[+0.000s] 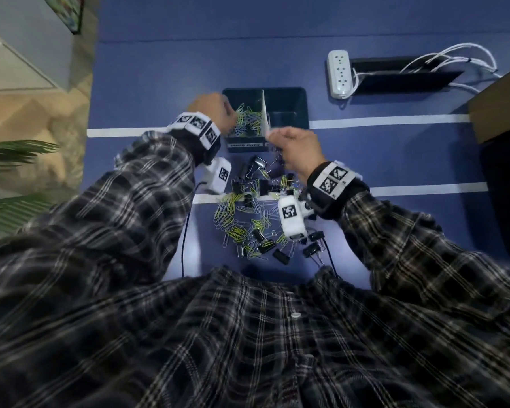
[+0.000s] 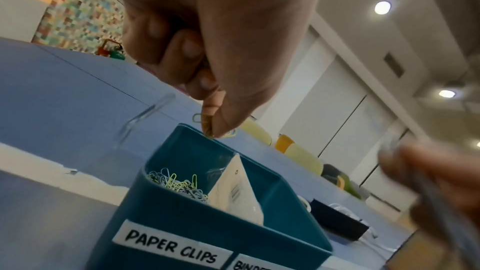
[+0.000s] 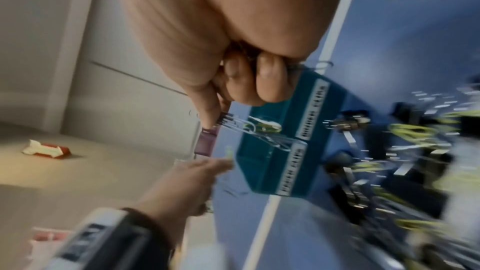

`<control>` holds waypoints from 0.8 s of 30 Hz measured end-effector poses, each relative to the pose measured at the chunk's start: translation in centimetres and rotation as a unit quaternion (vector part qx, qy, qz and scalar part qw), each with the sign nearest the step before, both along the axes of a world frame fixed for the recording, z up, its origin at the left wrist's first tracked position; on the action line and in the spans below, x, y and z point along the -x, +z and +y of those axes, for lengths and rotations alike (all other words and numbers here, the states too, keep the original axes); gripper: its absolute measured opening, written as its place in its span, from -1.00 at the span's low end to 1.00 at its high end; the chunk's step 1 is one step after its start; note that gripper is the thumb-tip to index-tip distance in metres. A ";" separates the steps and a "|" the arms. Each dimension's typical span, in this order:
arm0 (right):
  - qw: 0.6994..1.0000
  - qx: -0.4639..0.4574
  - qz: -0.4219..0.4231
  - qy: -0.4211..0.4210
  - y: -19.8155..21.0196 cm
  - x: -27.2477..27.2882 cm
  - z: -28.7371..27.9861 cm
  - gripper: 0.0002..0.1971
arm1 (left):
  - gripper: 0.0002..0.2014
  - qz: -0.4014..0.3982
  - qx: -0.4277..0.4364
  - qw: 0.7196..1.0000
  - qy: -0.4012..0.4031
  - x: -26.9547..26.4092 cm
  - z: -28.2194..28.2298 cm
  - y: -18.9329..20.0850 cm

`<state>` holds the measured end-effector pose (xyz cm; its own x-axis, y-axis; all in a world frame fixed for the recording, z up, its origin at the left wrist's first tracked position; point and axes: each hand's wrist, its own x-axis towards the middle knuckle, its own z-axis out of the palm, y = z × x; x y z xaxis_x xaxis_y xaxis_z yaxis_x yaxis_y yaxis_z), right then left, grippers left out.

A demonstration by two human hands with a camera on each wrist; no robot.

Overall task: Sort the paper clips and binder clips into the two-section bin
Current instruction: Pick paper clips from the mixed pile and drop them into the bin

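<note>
The teal two-section bin [image 1: 289,95] stands on the blue table, split by a white divider [image 1: 264,113]. Its left section, labelled PAPER CLIPS [image 2: 171,247], holds several paper clips [image 1: 248,119]; the right section looks empty. My left hand [image 1: 230,113] hovers over the left section and pinches yellow-green paper clips [image 2: 226,134]. One silver clip [image 2: 148,114] is a blur in mid-air. My right hand [image 1: 277,136] is at the bin's front edge and pinches a purple binder clip [image 3: 206,143] with paper clips [image 3: 262,127] tangled on it. A mixed pile of clips [image 1: 248,219] lies in front of the bin.
A white power strip [image 1: 339,75] and a black cable tray [image 1: 404,81] lie at the back right. A cardboard box [image 1: 498,107] and a dark object [image 1: 507,198] stand at the right edge. Plant leaves [image 1: 12,172] reach in at the left.
</note>
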<state>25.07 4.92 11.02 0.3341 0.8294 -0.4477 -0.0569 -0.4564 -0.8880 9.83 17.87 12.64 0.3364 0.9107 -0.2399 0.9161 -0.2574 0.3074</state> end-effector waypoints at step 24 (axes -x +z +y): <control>0.990 0.132 0.046 0.010 0.6 1.5 12.7 -0.78 | -0.71 -0.436 0.075 0.853 0.277 3.1 0.6 -6.6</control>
<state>23.60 17.62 11.59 0.2665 0.6855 -0.6775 -0.1202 -0.6738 -0.7291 6.71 18.51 6.05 -0.0251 0.9692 -0.2451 0.2914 0.2416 0.9256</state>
